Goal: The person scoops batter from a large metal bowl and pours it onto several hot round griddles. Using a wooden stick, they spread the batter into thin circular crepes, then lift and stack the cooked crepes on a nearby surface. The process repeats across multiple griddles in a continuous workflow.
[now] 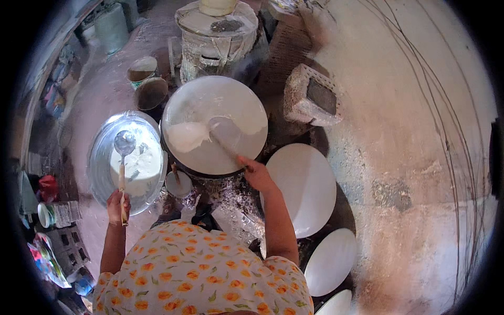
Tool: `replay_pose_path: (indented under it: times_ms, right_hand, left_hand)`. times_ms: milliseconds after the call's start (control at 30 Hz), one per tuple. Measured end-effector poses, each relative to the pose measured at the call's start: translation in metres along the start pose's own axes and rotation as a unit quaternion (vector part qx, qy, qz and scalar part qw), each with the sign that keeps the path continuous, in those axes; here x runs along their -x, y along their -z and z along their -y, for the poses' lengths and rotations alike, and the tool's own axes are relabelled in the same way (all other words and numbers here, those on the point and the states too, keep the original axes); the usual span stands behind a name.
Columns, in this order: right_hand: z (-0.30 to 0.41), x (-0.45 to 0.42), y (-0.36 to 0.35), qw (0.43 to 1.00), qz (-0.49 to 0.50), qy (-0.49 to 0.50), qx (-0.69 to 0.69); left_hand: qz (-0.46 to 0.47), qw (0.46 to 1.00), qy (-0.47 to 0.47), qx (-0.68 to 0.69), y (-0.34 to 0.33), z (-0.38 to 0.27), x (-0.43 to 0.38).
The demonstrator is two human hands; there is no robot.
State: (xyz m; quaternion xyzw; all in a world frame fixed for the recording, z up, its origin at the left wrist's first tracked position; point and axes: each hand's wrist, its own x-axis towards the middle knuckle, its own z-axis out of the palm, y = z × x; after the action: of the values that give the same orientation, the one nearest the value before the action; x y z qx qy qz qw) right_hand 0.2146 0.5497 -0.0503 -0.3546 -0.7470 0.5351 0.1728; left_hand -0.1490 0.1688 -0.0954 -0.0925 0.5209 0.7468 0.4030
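Observation:
My left hand (118,205) grips the pale handle of a metal ladle (125,142), whose bowl hangs over a wide metal basin (95,163). White batter (139,167) lies in that basin. In front of me is a large round griddle (216,92) with a pale surface. My right hand (258,176) is closed around the handle of a flat spreader (227,132), its blurred blade at the griddle's middle. Left of the blade, a patch of white batter (186,136) sits on the griddle.
A small bowl (180,189) with a handled tool stands between basin and griddle. Two round pale griddles or lids (305,189) (331,262) line the right side. A perforated block (311,96), two buckets (142,67) (151,94) and a large drum (212,51) stand beyond.

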Motion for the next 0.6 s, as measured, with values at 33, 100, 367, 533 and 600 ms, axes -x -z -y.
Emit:
replay_pose_path:
  times_ms: [33,100,367,533,600]
  right_hand:
    - [0.007,0.015,-0.004,1.000,0.026,0.011,-0.005]
    - [0.029,0.054,0.000,0.990,0.092,-0.101,-0.045]
    - [0.011,0.102,-0.125,0.992,-0.115,0.045,0.016]
    - [0.067,0.107,-0.194,0.917,-0.129,-0.054,0.373]
    - [0.068,0.136,-0.184,0.866,-0.145,-0.168,0.448]
  left_hand:
    - [0.008,1.000,0.003,0.011,0.002,-0.002,-0.001]
    - [0.019,1.000,0.011,0.021,0.009,-0.009,-0.006]
    - [0.106,0.988,0.047,-0.097,0.026,-0.046,-0.042]
    - [0.102,0.989,0.052,-0.094,0.061,-0.069,-0.060]
    - [0.114,0.988,0.064,-0.085,0.079,-0.078,-0.067]
